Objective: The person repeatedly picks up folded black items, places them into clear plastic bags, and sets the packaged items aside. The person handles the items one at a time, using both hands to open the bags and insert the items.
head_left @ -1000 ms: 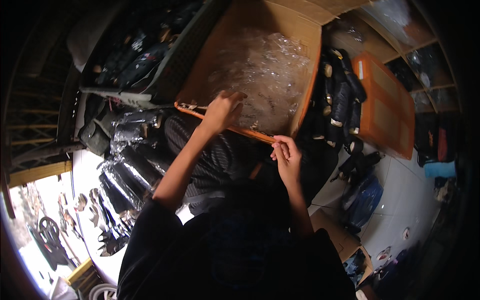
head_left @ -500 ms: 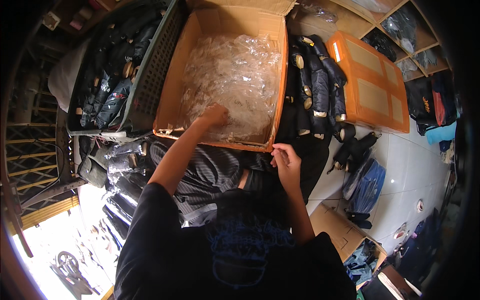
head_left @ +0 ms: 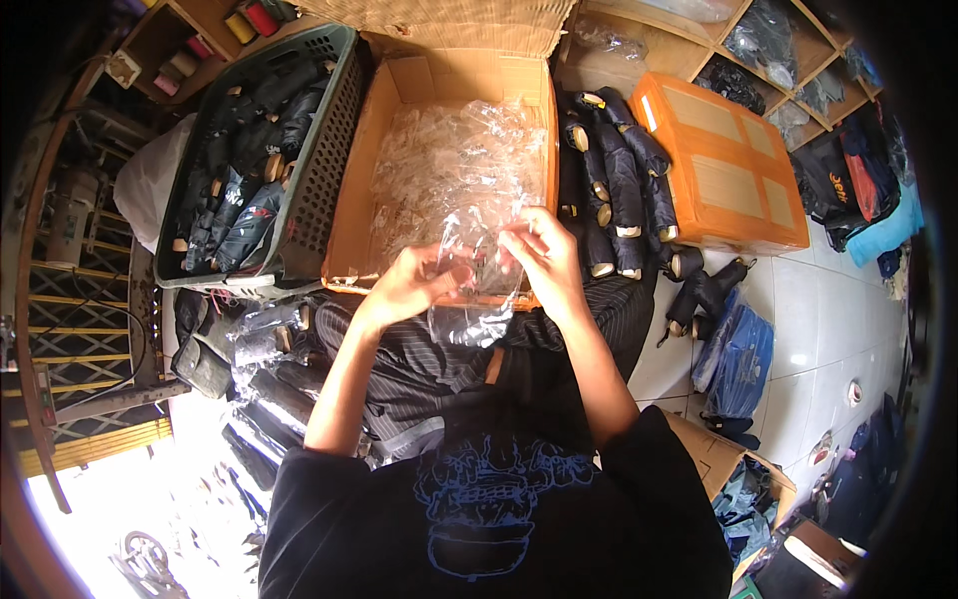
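Note:
My left hand (head_left: 419, 284) and my right hand (head_left: 544, 252) are both closed on a clear plastic bag (head_left: 471, 325), one at each side of it. The thin bag hangs limp between them, over the near edge of an open cardboard box (head_left: 345, 235) and above my lap. Inside that box lies a layer of crumpled clear plastic bags (head_left: 449, 150). The fingertips of my left hand show partly through the film.
A dark green plastic basket (head_left: 321, 150) of black folded umbrellas stands left of the box. More black folded umbrellas (head_left: 621, 180) lie to its right, beside an orange-taped carton (head_left: 718, 160). Blue items in plastic (head_left: 738, 359) rest on the tiles. Wooden shelves (head_left: 689, 45) stand behind.
My left hand has come out of the box with a clear plastic bag. My right hand has moved up from the box's near corner and now grips the bag too.

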Motion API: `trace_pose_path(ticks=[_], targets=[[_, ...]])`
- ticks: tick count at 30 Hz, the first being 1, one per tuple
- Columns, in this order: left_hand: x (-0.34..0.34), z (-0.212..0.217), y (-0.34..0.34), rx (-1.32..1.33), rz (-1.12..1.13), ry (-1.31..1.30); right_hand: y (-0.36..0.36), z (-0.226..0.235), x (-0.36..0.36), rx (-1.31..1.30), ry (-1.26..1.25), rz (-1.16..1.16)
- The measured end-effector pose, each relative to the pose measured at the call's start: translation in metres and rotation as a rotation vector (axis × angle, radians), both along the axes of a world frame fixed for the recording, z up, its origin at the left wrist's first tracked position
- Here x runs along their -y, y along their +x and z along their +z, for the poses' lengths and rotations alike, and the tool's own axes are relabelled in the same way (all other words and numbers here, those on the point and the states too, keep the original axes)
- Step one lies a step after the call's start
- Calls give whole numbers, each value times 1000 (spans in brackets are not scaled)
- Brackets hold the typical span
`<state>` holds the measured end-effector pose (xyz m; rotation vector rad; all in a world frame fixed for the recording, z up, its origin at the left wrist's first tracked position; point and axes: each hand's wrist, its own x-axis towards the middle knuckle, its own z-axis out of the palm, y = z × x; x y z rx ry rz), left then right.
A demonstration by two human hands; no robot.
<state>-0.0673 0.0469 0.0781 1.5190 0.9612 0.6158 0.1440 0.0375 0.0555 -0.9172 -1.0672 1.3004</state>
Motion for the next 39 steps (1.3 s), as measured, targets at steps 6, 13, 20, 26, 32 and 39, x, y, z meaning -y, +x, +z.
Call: trace_pose_path(ticks=[6,13,20,26,32,39], targets=[[17,14,12,47,320,294,-3,11,20,119,-50,164],[33,12,12,56,348,24,3,-2,38,149,-83,248],[47,-8,17,1,275,264,6,-5,53,94,-63,267],[55,-2,21,19,98,281,20,-9,55,67,-120,285],[68,-7,18,284,131,-170,11,-9,63,84,-77,-11],[78,-17,34,216,519,47,-6,-17,72,-83,-144,86]])
